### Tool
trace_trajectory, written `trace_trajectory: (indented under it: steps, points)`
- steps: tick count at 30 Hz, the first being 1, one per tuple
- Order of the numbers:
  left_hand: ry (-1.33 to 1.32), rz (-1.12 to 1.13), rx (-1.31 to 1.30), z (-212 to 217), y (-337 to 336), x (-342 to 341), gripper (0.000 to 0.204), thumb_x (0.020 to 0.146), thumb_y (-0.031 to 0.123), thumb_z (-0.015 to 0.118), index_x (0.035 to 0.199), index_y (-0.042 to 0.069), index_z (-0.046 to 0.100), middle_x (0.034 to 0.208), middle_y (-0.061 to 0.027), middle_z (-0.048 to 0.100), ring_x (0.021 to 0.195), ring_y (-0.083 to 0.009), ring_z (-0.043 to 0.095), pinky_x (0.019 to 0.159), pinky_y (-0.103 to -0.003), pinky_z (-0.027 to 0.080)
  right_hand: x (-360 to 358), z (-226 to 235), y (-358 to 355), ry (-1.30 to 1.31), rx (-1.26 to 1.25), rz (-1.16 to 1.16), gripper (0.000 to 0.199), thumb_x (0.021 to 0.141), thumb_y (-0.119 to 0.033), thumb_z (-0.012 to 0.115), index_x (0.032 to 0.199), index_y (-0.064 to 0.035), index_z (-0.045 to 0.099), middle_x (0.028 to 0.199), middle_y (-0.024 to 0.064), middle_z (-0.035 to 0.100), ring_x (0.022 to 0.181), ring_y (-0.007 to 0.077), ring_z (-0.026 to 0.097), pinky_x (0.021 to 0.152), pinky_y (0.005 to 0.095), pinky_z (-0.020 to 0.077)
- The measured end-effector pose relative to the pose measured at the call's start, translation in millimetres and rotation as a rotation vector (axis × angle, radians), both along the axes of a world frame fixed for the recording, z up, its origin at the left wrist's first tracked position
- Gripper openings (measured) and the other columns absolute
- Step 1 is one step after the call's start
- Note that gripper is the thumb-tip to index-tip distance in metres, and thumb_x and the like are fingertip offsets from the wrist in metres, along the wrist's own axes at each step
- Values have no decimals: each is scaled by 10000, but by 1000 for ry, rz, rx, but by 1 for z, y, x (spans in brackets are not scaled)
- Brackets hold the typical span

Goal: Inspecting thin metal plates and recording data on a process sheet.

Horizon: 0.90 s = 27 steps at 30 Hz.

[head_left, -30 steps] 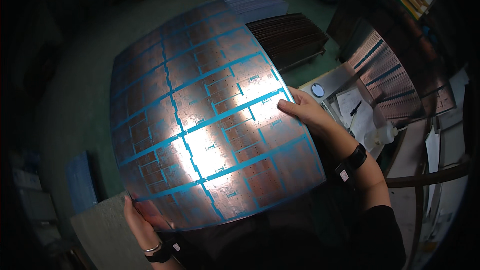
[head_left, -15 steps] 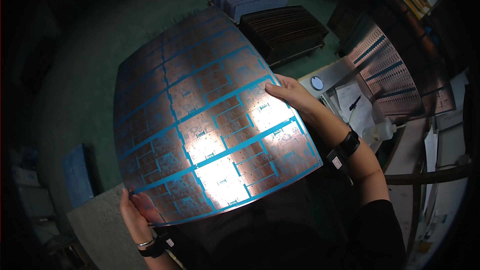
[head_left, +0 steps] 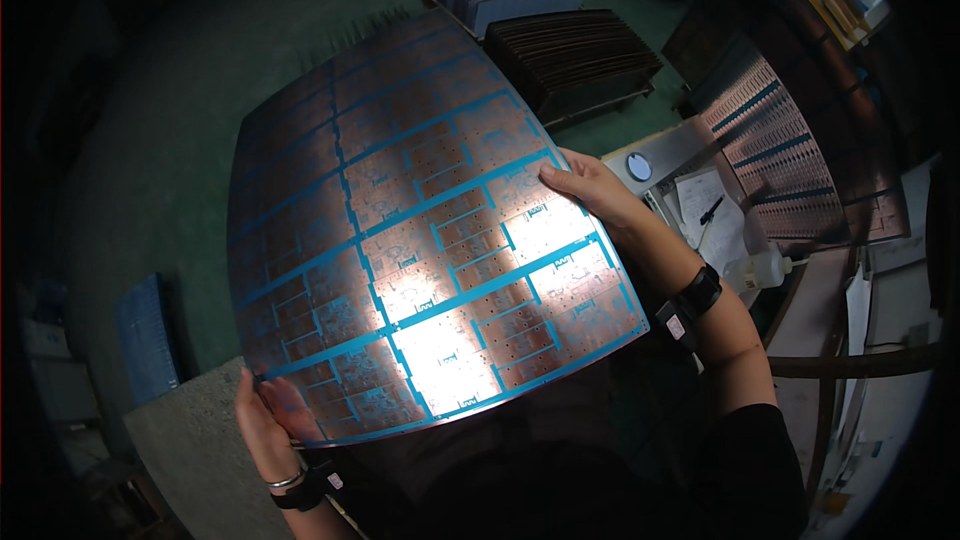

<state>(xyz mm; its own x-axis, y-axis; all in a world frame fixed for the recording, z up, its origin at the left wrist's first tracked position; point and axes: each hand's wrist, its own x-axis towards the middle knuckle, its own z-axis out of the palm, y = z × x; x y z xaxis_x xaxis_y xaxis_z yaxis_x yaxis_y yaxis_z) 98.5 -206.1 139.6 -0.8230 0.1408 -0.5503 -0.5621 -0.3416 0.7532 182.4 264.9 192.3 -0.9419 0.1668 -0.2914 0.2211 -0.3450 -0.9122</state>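
Copper-clad circuit panel (head_left: 420, 240), large and thin with blue grid lines, hangs in the air between both hands, the left hand (head_left: 268, 428) clamped on its near lower corner and the right hand (head_left: 585, 188) closed over the far right edge. It looks light but wide and slightly springy, so it would likely flex or wobble if held at one point. Opposite edges seem the safest hold, fingers off the glossy patterned face.
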Motion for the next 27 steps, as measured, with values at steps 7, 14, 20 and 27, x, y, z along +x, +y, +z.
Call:
trace_trajectory:
  steps: [7, 14, 20, 27]
  points:
    - [11, 76, -95, -3, 3, -1, 260, 914, 291, 503, 967, 47, 579, 827, -40, 606, 753, -134, 573, 674, -271, 463, -2, 2, -1, 0, 24, 4, 428, 847, -286, 629, 1151, -12, 502, 1003, 76, 616, 869, 115, 605, 758, 243, 495]
    - [-26, 116, -93, 5, 18, -4, 254, 902, 303, 522, 916, 55, 573, 753, -34, 593, 661, -121, 563, 583, -256, 466, -9, -1, 2, -33, -5, 1, 448, 842, -287, 629, 1159, 0, 496, 1024, 92, 606, 866, 132, 605, 773, 256, 493]
    - [-62, 56, 15, -25, 26, -29, 262, 905, 277, 512, 994, 36, 560, 863, -74, 611, 760, -134, 585, 661, -247, 482, -21, 45, -5, -12, 50, -14, 360, 833, -203, 613, 1103, 18, 527, 953, 88, 622, 829, 128, 613, 742, 249, 494]
    - [252, -53, -414, -81, 41, -65, 404, 911, 209, 495, 1272, 35, 451, 1257, -99, 499, 1087, -175, 497, 886, -335, 424, -73, 93, -37, 190, 405, -65, 258, 849, -138, 559, 1051, 21, 560, 874, 71, 639, 740, 85, 599, 665, 207, 474]
